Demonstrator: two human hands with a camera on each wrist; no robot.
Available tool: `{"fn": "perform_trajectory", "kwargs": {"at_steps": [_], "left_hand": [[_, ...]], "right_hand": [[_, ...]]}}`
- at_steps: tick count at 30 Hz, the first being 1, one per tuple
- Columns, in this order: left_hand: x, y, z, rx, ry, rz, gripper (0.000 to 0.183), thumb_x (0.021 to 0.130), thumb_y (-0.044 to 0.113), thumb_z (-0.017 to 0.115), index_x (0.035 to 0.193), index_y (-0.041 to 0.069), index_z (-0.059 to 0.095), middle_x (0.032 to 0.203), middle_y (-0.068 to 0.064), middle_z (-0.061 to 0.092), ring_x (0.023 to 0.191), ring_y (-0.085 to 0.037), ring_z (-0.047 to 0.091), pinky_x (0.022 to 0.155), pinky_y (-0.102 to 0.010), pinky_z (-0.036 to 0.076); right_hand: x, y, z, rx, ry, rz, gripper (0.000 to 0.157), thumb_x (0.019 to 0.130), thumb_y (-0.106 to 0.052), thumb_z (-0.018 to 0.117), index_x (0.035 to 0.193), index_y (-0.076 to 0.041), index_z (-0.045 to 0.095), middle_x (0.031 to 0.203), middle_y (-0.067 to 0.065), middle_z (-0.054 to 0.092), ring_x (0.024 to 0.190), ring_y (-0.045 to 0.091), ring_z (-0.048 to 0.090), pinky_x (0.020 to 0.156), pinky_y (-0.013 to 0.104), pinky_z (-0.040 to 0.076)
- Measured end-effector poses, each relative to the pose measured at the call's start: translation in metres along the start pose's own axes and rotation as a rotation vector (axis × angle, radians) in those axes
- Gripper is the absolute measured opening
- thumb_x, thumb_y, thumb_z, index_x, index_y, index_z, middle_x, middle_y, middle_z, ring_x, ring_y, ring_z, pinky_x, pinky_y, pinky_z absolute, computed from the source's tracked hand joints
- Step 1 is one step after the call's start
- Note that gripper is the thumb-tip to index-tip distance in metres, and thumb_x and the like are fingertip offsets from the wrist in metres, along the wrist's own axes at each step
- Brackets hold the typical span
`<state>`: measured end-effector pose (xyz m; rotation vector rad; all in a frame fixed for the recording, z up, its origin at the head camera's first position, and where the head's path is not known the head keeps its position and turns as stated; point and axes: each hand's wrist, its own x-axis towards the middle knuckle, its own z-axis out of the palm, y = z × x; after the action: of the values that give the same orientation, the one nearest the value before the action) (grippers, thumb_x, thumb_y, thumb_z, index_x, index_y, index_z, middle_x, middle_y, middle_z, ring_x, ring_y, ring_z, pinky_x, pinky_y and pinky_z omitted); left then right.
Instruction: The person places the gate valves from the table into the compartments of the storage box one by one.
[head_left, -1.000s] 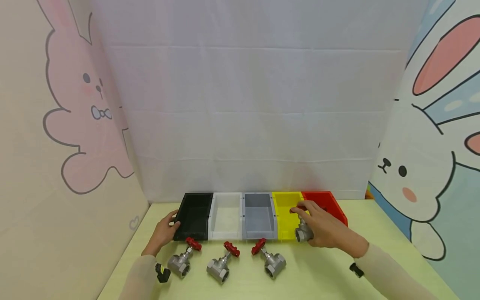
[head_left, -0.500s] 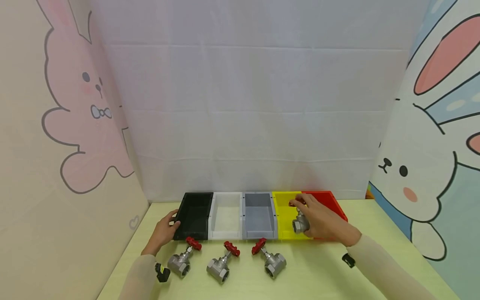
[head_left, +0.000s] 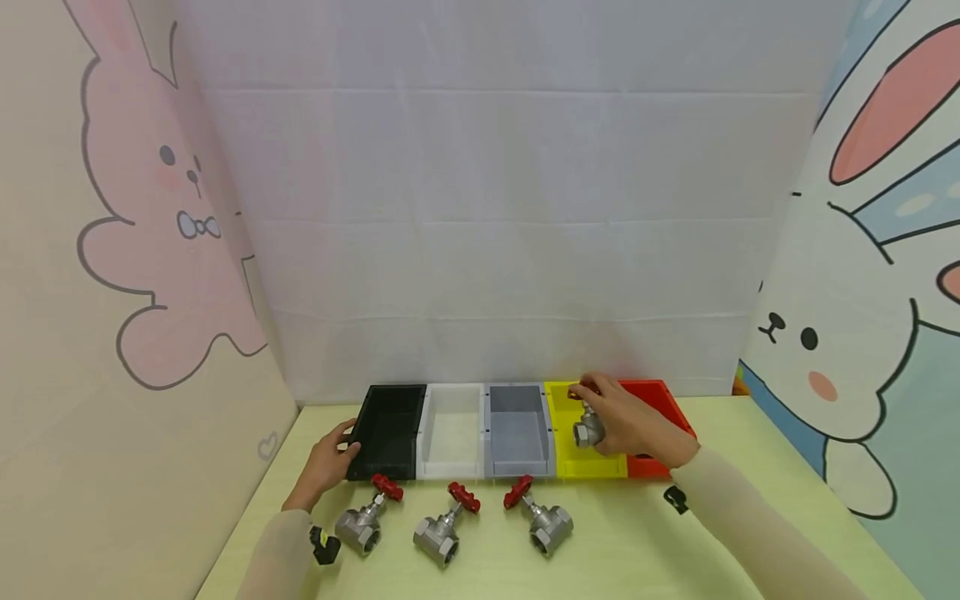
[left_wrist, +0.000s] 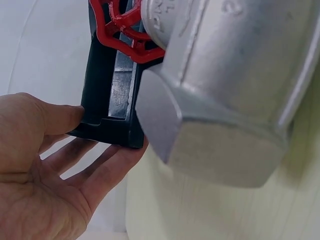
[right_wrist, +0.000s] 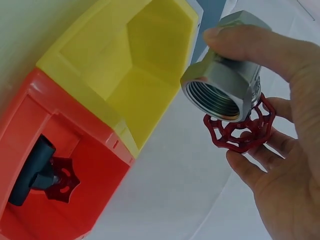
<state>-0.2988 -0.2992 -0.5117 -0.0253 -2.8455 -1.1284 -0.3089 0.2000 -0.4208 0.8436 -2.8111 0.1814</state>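
My right hand (head_left: 628,423) grips a metal gate valve (head_left: 588,428) with a red handwheel above the yellow bin (head_left: 600,467). In the right wrist view the thumb presses on the steel body (right_wrist: 227,82) and the fingers are at the red handwheel (right_wrist: 240,131). My left hand (head_left: 324,463) holds the front left corner of the black bin (head_left: 386,432). The left wrist view has its thumb on the bin's rim (left_wrist: 102,131) and the fingers against the outside. Another valve (right_wrist: 42,175), dark in shadow, lies inside the red bin (right_wrist: 102,150).
Three valves lie on the table in front of the bins: a left one (head_left: 360,529), a middle one (head_left: 437,540) and a right one (head_left: 550,529). Between black and yellow stand a white bin (head_left: 452,429) and a grey bin (head_left: 519,425). A white cloth (head_left: 480,208) hangs behind.
My right hand has carried the valve left and away from me, from the front edge of the yellow bin to over its inside. The left hand stays at the black bin.
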Motion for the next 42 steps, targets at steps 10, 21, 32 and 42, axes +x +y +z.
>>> {"fn": "perform_trajectory", "kwargs": {"at_steps": [10, 21, 32, 42], "left_hand": [[0.002, 0.002, -0.003, -0.075, 0.008, -0.032, 0.052, 0.094, 0.013, 0.053, 0.143, 0.009, 0.037, 0.13, -0.03, 0.051, 0.097, -0.034, 0.065, 0.068, -0.038, 0.055], [0.004, -0.002, -0.003, -0.23, -0.042, -0.1, 0.054, 0.095, 0.015, 0.053, 0.145, 0.016, 0.034, 0.137, -0.029, 0.044, 0.096, -0.027, 0.065, 0.066, -0.035, 0.056], [0.003, -0.004, -0.004, -0.231, -0.057, -0.109, 0.054, 0.095, 0.017, 0.052, 0.146, 0.016, 0.032, 0.139, -0.028, 0.042, 0.104, -0.032, 0.062, 0.068, -0.036, 0.057], [0.003, -0.002, -0.002, -0.244, -0.057, -0.123, 0.054, 0.096, 0.017, 0.051, 0.146, 0.018, 0.031, 0.139, -0.027, 0.042, 0.104, -0.033, 0.063, 0.069, -0.036, 0.057]], "right_hand": [[0.014, 0.003, 0.014, 0.024, -0.044, 0.044, 0.091, 0.057, -0.021, 0.089, 0.137, -0.02, 0.044, 0.134, 0.004, 0.039, 0.115, 0.02, 0.041, 0.091, 0.035, 0.052], [0.022, 0.01, 0.033, 0.076, -0.055, 0.079, 0.091, 0.057, -0.02, 0.089, 0.137, -0.015, 0.046, 0.133, 0.003, 0.04, 0.114, 0.019, 0.042, 0.092, 0.035, 0.052], [0.031, 0.015, 0.05, 0.108, -0.155, 0.13, 0.091, 0.058, -0.032, 0.088, 0.137, -0.022, 0.045, 0.128, 0.0, 0.042, 0.111, 0.018, 0.045, 0.089, 0.036, 0.053], [0.033, 0.017, 0.063, 0.104, -0.201, 0.157, 0.091, 0.058, -0.029, 0.089, 0.137, -0.023, 0.044, 0.131, 0.0, 0.042, 0.112, 0.018, 0.044, 0.093, 0.038, 0.051]]}}
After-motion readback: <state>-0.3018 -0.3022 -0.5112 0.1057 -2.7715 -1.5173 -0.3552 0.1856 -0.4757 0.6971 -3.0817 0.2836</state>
